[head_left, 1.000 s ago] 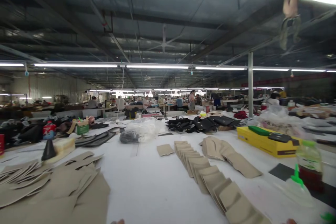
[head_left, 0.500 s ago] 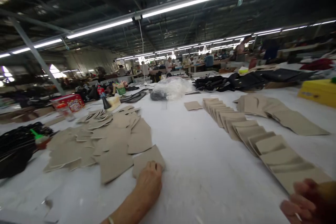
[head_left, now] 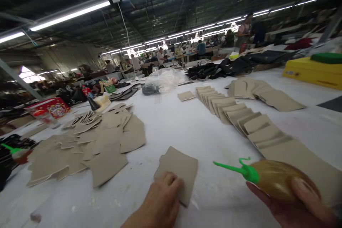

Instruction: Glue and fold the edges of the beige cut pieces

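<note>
My left hand (head_left: 162, 197) has its fingers curled on a beige piece (head_left: 184, 167) that lies on the white table (head_left: 160, 124). My right hand (head_left: 299, 199) is wrapped round an amber squeeze bottle (head_left: 280, 178), whose thin green nozzle points left over the table. A heap of beige pieces (head_left: 107, 131) lies to the left. On the right, an overlapping row of beige pieces (head_left: 240, 117) runs from the middle distance toward my right hand.
More beige pieces (head_left: 278, 96) fan out at the right, near a yellow box (head_left: 312, 73). Clear plastic (head_left: 167, 80) and black material (head_left: 219, 67) lie farther back. A second green-nozzled bottle (head_left: 20, 153) is at far left. People work in the background.
The piece under my left hand has moved right, away from the heap. My right hand has come farther into view with the bottle, and the view has shifted right and down.
</note>
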Motion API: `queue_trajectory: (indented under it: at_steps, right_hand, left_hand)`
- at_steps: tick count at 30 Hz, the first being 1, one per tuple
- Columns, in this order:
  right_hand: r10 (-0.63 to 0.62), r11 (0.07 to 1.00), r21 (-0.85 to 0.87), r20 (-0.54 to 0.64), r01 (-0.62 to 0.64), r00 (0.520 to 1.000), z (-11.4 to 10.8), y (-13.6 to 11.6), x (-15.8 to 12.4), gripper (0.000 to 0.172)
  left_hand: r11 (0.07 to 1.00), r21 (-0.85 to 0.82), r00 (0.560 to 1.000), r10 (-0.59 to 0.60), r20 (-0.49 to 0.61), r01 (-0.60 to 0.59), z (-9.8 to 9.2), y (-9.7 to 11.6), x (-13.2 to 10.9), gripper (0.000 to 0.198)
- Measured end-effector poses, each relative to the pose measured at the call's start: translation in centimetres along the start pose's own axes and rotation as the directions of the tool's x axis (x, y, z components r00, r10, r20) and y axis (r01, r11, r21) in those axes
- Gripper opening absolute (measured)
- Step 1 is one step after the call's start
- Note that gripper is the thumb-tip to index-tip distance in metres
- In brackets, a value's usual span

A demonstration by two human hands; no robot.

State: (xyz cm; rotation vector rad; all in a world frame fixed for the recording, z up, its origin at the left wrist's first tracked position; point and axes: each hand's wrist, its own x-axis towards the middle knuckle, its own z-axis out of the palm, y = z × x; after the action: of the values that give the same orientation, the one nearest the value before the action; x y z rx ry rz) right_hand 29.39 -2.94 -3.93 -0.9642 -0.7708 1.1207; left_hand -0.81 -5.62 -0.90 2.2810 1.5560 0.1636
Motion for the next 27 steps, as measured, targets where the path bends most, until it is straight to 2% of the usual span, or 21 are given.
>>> queue_trajectory:
  at_steps: [1, 4, 9, 14, 21, 25, 27]
  right_hand:
    - [0.060, 0.998, 0.035, -0.036, -0.059, 0.998, 0.9, -0.7, -0.5, 0.029]
    - [0.109, 0.994, 0.012, -0.080, -0.109, 0.991, 2.1, -1.6, -1.2, 0.045]
    - [0.119, 0.990, -0.062, -0.122, -0.128, 0.985, 1.1, -1.1, -0.9, 0.062]
    - [0.116, 0.988, -0.089, -0.140, -0.129, 0.983, 1.1, -1.3, -0.8, 0.061]
    - [0.037, 0.982, -0.181, -0.069, -0.049, 0.997, 1.4, -2.0, -0.8, 0.063]
    - [-0.083, 0.924, -0.377, -0.028, 0.066, 0.996, 0.7, -1.7, -0.1, 0.063]
    - [-0.136, 0.866, -0.482, 0.029, 0.133, 0.990, 0.8, -1.6, 0.2, 0.063]
  left_hand:
    - [0.998, -0.036, 0.998, -0.058, -0.004, 0.058, -0.6, 0.6, 0.3, 0.036]
    - [0.985, -0.020, 0.985, -0.171, 0.012, 0.171, -1.5, 2.1, 1.5, 0.032]
    - [0.971, 0.074, 0.970, -0.231, 0.069, 0.226, -1.2, 3.1, 3.2, 0.035]
    - [0.963, 0.122, 0.965, -0.250, 0.073, 0.240, -1.1, 3.7, 4.2, 0.035]
    - [0.949, 0.200, 0.963, -0.262, 0.065, 0.245, -0.7, 5.0, 5.4, 0.035]
    - [0.956, 0.212, 0.970, -0.226, 0.094, 0.202, -1.8, 4.1, 5.7, 0.035]
    - [0.973, 0.182, 0.983, -0.162, 0.089, 0.144, -2.5, 3.2, 5.7, 0.037]
